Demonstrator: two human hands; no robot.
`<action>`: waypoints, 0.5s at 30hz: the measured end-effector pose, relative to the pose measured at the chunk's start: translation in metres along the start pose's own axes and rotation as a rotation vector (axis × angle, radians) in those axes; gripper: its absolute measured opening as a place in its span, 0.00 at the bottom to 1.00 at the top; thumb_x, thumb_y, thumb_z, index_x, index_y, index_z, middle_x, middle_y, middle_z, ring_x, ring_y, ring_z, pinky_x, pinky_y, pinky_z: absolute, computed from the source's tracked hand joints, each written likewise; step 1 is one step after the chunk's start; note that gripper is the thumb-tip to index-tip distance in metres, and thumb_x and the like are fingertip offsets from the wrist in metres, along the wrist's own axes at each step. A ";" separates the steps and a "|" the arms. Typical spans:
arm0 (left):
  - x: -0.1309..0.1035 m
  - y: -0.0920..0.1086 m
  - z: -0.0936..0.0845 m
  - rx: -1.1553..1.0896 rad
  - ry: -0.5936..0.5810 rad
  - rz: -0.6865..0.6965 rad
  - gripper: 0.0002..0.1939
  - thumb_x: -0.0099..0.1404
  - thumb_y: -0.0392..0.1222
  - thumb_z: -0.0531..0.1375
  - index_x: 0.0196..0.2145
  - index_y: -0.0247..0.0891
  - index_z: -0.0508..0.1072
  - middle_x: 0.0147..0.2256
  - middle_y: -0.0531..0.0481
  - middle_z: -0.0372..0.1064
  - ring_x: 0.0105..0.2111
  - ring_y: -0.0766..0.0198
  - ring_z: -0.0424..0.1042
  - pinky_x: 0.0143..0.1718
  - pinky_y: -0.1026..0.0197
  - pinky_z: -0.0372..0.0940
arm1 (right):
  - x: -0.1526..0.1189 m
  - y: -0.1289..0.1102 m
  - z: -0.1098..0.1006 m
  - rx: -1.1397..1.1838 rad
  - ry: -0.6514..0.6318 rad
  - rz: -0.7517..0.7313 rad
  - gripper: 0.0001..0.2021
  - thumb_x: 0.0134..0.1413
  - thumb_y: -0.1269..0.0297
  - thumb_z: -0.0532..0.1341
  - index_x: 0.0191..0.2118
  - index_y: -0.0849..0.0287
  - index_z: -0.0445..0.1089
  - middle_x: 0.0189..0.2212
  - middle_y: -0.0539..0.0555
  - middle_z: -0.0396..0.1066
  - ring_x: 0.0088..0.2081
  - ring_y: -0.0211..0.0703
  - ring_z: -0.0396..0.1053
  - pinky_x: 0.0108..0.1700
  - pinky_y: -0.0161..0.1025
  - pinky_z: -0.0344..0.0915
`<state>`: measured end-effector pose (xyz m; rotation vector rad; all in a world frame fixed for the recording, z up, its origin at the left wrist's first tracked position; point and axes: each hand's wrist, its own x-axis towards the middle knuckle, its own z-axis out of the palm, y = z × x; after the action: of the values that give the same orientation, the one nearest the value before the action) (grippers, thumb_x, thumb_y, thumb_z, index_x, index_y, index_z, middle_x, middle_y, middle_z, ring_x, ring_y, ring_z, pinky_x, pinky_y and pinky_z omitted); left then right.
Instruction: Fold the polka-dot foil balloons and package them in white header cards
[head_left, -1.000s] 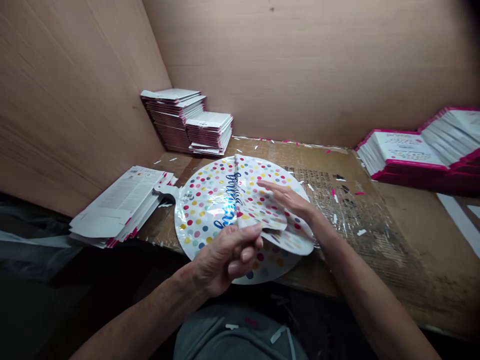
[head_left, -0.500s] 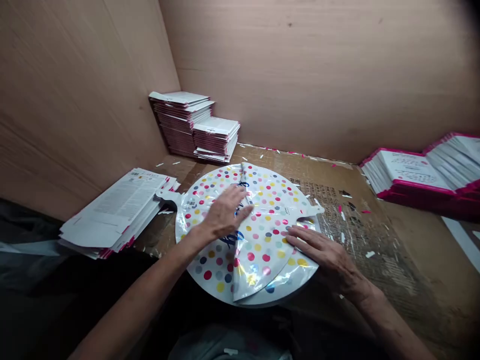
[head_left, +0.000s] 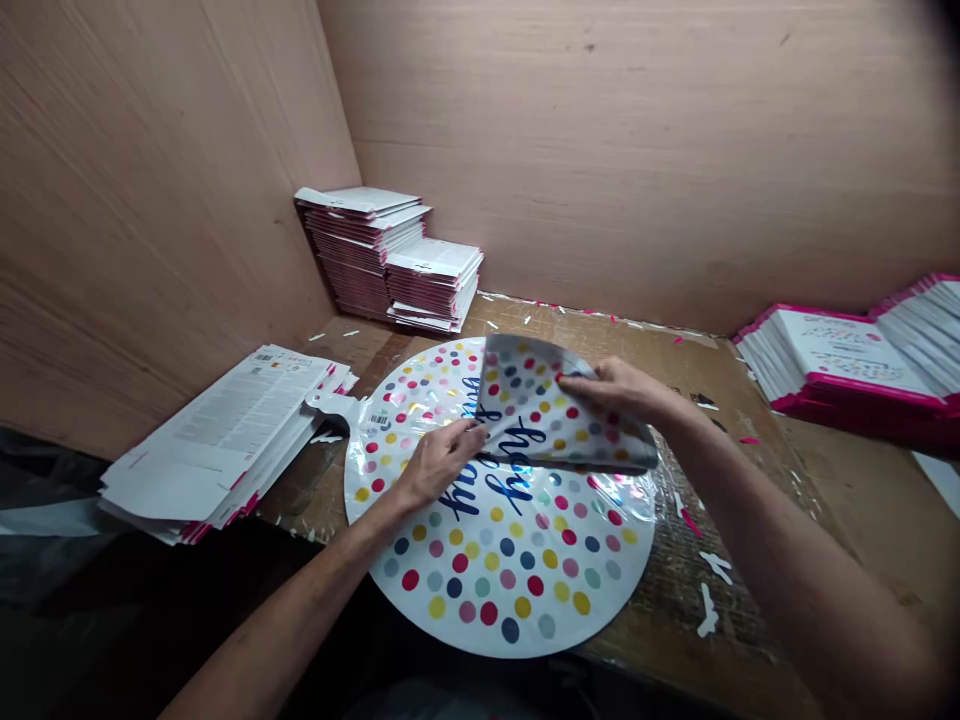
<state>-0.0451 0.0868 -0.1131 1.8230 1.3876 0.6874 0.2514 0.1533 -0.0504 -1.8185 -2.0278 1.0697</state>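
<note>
A flat round foil balloon (head_left: 510, 580) with coloured dots and blue lettering lies spread on the table before me, its tail pointing left. Over its upper right part, a folded foil balloon (head_left: 551, 405) with the same dots is lifted at an angle. My right hand (head_left: 619, 388) grips this folded one by its upper right edge, thumb and fingers closed. Near the middle, my left hand (head_left: 442, 462) has its fingers closed at the corner of the fold. Part of the folded foil is hidden behind the hands.
Stacked white and pink card packets (head_left: 386, 255) stand at the back left against the wooden wall. More printed sheets (head_left: 214, 435) lie at the left edge. Pink-edged cards (head_left: 840, 350) sit at the right. White scraps (head_left: 707, 610) are scattered over the cardboard surface (head_left: 817, 480).
The folded balloon's right part has been raised off the pile, uncovering the flat balloon underneath. My right hand has moved up and closed on its edge; my left hand has closed near the middle.
</note>
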 end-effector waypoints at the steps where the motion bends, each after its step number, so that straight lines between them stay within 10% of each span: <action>1: 0.005 0.003 0.005 0.069 0.059 -0.088 0.23 0.68 0.60 0.50 0.31 0.40 0.73 0.27 0.52 0.72 0.31 0.59 0.72 0.33 0.61 0.64 | 0.006 0.004 -0.001 0.010 0.135 0.036 0.26 0.54 0.41 0.58 0.34 0.63 0.76 0.29 0.58 0.76 0.29 0.45 0.72 0.30 0.37 0.66; 6: 0.040 0.014 0.023 0.254 0.176 -0.294 0.09 0.66 0.44 0.57 0.39 0.40 0.74 0.29 0.52 0.75 0.35 0.58 0.74 0.37 0.60 0.63 | -0.029 0.054 0.030 0.235 0.623 0.057 0.30 0.50 0.41 0.61 0.48 0.62 0.75 0.45 0.61 0.76 0.44 0.51 0.74 0.42 0.41 0.70; 10: 0.051 0.009 0.024 0.290 0.192 -0.303 0.12 0.68 0.43 0.56 0.47 0.40 0.73 0.36 0.47 0.78 0.42 0.55 0.75 0.43 0.57 0.65 | -0.058 0.097 0.064 0.360 0.685 0.050 0.32 0.48 0.42 0.63 0.53 0.60 0.71 0.42 0.59 0.77 0.39 0.49 0.74 0.39 0.43 0.70; 15: 0.049 0.016 0.029 0.418 0.245 -0.245 0.20 0.69 0.42 0.56 0.57 0.36 0.67 0.43 0.42 0.76 0.44 0.52 0.75 0.46 0.54 0.67 | -0.032 0.107 0.072 0.230 0.803 0.067 0.26 0.51 0.47 0.59 0.48 0.63 0.72 0.35 0.58 0.75 0.33 0.47 0.72 0.37 0.43 0.70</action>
<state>-0.0002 0.1245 -0.1176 1.8749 2.0007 0.5316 0.2974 0.0937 -0.1598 -1.7924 -1.3183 0.4284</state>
